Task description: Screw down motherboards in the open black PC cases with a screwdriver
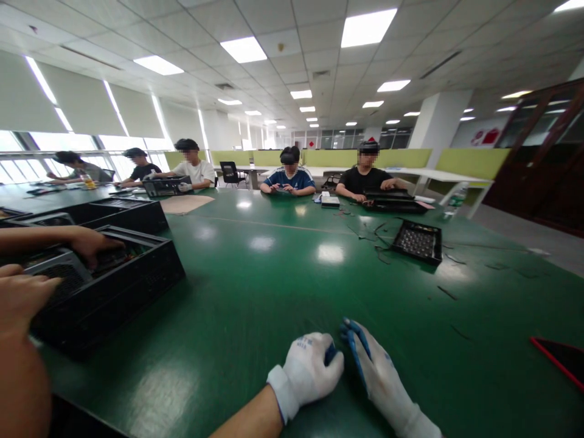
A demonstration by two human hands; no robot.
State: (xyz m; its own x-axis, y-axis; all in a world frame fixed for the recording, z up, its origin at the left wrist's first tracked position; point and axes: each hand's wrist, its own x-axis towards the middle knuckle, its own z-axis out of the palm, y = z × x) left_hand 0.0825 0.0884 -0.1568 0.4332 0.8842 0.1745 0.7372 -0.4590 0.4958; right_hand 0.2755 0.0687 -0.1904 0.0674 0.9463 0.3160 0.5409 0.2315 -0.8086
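Green and glossy, a wide surface (237,286) stretches beneath lit ceiling panels (368,28). Close to its near edge, the left hand (310,368), in a white glove, is half curled; whether it has hold of anything cannot be told. Just beside it, the right hand (379,368), also gloved, has its fingers extended and close together, with nothing showing in its grasp. Nearest to them, thin dark strips (447,292) lie beyond the right hand, toward the right edge, where a red-edged dark item (563,358) rests. Toward the far right corner are a black tray (417,240) and a clear bottle (456,199). Along the left edge, another person's bare hand (93,243) reaches into a black computer case (121,289). At the far edge sit a person in blue (285,174) and a person in black (360,177)
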